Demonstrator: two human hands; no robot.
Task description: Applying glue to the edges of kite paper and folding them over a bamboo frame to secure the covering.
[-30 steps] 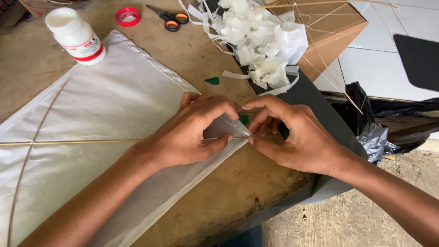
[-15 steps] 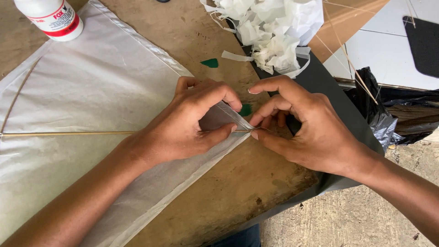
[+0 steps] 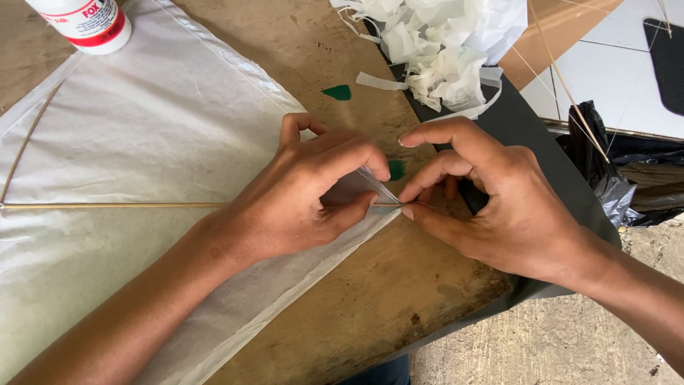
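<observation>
A white paper kite (image 3: 142, 142) lies flat on a worn wooden table (image 3: 399, 292), with a thin bamboo spine (image 3: 107, 206) running along its middle. My left hand (image 3: 306, 192) presses on the kite's pointed corner, thumb and forefinger pinching the paper at the tip. My right hand (image 3: 491, 199) meets it from the right, thumb and fingertips pinching the same tip where the stick ends. Two small green paper scraps (image 3: 337, 92) lie on the wood near the hands.
A white glue bottle with a red band (image 3: 85, 21) stands at the top left on the kite's edge. A heap of crumpled white paper (image 3: 442, 43) sits at the top. A black plastic bag (image 3: 605, 178) and thin sticks lie to the right, off the table.
The view has shifted down and closer. Both hands stay on the kite's tip; my right fingers have spread slightly, with the index finger now raised over the corner.
</observation>
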